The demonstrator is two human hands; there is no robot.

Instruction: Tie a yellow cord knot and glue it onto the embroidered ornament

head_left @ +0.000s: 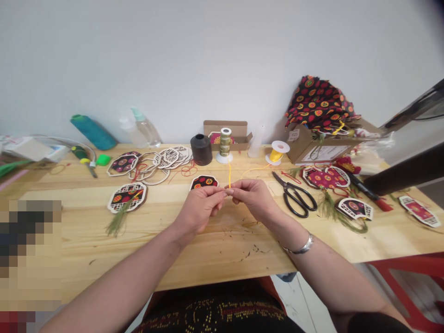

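My left hand [202, 206] and my right hand [250, 196] meet over the middle of the table, their thumbs and forefingers pinched together. Between the fingertips is a yellow cord [229, 175], part of which stands up above them. A thin yellow line trails from near my right hand toward the yellow cord spool [276, 153]. Just behind my left hand lies a patterned fabric pendant [204, 181] with a pale frame, partly hidden by the fingers. Black-handled scissors [297, 196] rest to the right of my right hand.
A wooden table [138, 249] carries pale cut-out frames [173, 157], a tasselled pendant [127, 198], a thread cone [225, 145], a black cone [201, 150] and a teal spool [93, 132]. At the right stand a cardboard box [317, 148] piled with patterned fabric and a black post [405, 171].
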